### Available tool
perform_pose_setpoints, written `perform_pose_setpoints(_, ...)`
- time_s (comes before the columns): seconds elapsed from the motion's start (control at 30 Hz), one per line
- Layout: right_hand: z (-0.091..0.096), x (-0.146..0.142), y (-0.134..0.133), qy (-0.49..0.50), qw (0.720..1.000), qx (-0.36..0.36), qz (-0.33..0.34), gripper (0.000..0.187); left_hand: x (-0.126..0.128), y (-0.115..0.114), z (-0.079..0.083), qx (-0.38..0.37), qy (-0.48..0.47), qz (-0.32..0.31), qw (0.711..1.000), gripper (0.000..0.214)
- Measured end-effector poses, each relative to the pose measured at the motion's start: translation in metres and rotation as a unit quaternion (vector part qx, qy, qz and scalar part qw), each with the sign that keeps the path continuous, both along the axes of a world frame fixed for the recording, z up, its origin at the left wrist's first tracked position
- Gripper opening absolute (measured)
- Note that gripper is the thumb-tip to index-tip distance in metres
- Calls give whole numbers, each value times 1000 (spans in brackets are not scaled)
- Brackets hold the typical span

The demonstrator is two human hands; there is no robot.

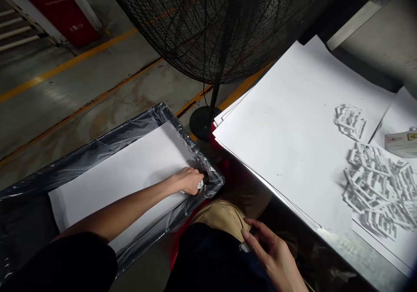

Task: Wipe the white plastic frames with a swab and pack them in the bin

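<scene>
My left hand (191, 180) reaches into the near right corner of a black bin (130, 129) lined with clear plastic. Its fingers are closed on small white slotted pieces (200, 184), mostly hidden by the hand. Under that arm, a white sheet (130, 162) covers much of the bin's inside. My right hand (273, 250) hovers over my lap, thumb and index finger apart. A small whitish thing (244, 247) shows below its thumb; I cannot tell what it is. On the table to the right lie heaped white slotted pieces (374, 183).
Large white sheets (280, 118) cover the metal table (355, 253). A small box with warning labels (402, 143) stands at its right. A black floor fan (208, 27) rises ahead, its round base (203, 120) between bin and table. A red cabinet (61, 10) is far left.
</scene>
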State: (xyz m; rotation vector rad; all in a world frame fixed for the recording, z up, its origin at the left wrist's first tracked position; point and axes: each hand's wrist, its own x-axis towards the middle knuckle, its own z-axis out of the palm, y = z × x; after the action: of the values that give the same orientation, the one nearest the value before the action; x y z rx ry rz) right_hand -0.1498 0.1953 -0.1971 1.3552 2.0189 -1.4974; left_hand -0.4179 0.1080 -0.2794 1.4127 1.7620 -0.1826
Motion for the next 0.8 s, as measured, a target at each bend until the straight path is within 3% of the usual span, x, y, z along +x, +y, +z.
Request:
perform_pose_setpoints(0.37, 0, -5, -6, -23, 998, -31, 48, 58, 2, -2, -1, -9, 36, -42, 998, 26)
perform_pose_setpoints(0.8, -2, -7, -10, -22, 998, -15, 62, 57, -9, -16, -14, 60, 34, -25, 997, 40)
